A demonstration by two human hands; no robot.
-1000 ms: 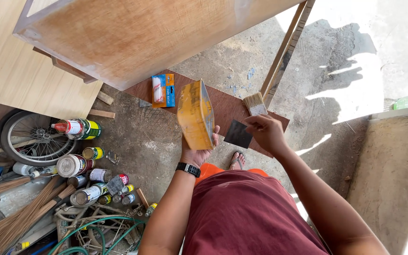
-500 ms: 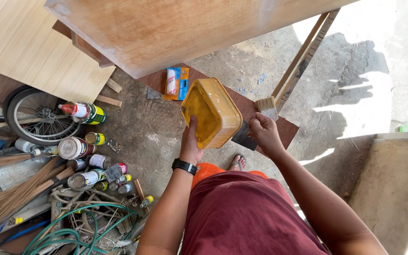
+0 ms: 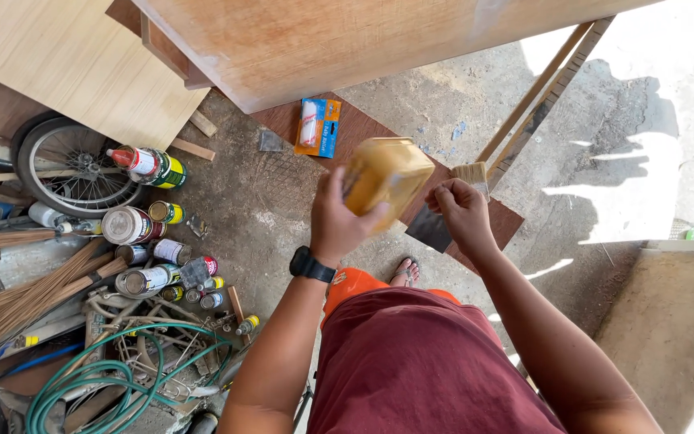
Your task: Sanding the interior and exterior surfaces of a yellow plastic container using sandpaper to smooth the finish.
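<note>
Tub of yellowish plastic sits clamped in my left hand, fingers wrapped round its near side and thumb along its lower edge, tilted so I see its outside wall and not what is in it. A black watch bands that wrist. My right hand is just beside the tub, closed on the handle of a paintbrush whose pale bristles stick up beyond my knuckles; a dark flat sheet shows under that same hand, though I cannot tell whether my fingers pinch it or it merely lies beneath them.

Beyond both hands a big wooden panel leans over the concrete floor. Below the tub and farther out, a blue and orange packet lies on a reddish board. Well to the left of my left arm stand a cluster of cans and bottles, next to a small spoked wheel. Nearer to me on that side are a coiled green hose and a bundle of broom straws. Under my hands, my sandalled foot peeks out past my maroon shirt.
</note>
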